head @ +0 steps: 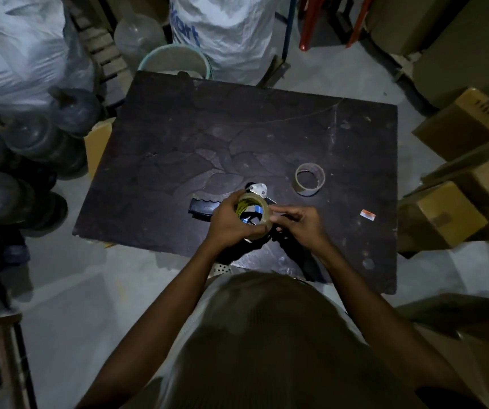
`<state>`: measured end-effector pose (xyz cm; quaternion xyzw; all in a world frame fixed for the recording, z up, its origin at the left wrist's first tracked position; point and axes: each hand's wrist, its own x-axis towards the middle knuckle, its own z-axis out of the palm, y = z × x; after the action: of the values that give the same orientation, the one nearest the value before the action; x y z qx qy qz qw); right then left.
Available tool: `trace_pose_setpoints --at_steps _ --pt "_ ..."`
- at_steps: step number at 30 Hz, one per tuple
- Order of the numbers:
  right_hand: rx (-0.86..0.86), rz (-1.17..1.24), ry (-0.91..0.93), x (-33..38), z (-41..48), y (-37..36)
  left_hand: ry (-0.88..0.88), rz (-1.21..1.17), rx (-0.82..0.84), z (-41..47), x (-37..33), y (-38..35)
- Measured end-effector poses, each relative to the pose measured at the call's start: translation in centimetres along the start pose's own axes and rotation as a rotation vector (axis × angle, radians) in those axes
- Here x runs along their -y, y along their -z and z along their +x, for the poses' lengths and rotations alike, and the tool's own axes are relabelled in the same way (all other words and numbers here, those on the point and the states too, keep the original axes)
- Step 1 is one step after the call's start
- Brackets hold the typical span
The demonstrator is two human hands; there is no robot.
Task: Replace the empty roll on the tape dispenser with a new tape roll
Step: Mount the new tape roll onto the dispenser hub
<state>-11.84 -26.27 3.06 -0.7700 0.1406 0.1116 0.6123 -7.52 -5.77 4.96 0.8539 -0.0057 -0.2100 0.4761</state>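
Note:
My left hand (227, 221) grips a full roll of clear brownish tape (253, 215), held over the tape dispenser. The dispenser (207, 208) lies on the dark table, its black handle pointing left and its metal plate (258, 189) showing just beyond the roll. My right hand (300, 221) touches the roll's right edge with pinched fingertips; whether it holds a tape end is unclear. The empty cardboard roll (310, 179) stands on the table to the right, apart from both hands.
The dark table (178, 143) has a small orange-white scrap (368, 214) at the right. Cardboard boxes (449, 216) crowd the right side. White sacks (225, 31), a bucket (175, 60) and dark round containers (16, 160) stand behind and to the left.

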Motion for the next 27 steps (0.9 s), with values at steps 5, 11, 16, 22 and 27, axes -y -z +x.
trace_pose_setpoints --at_steps 5,11,16,22,27 --pt "0.034 0.144 -0.077 -0.6 -0.4 -0.2 -0.003 0.436 -0.145 -1.1 -1.5 -1.3" --pt "0.022 -0.044 -0.072 -2.3 0.2 -0.7 0.027 0.477 -0.12 -1.3 -1.9 -2.9" --pt "-0.017 -0.164 -0.039 -2.7 0.0 -1.2 0.039 0.551 -0.02 -1.6 -1.7 -3.6" --pt "-0.049 -0.261 0.024 -2.6 0.4 -1.6 0.024 0.649 0.028 -1.5 -1.9 -3.7" --pt "-0.062 -0.371 0.018 -3.8 1.6 -2.2 -0.018 0.811 0.039 -1.0 -1.9 -3.7"
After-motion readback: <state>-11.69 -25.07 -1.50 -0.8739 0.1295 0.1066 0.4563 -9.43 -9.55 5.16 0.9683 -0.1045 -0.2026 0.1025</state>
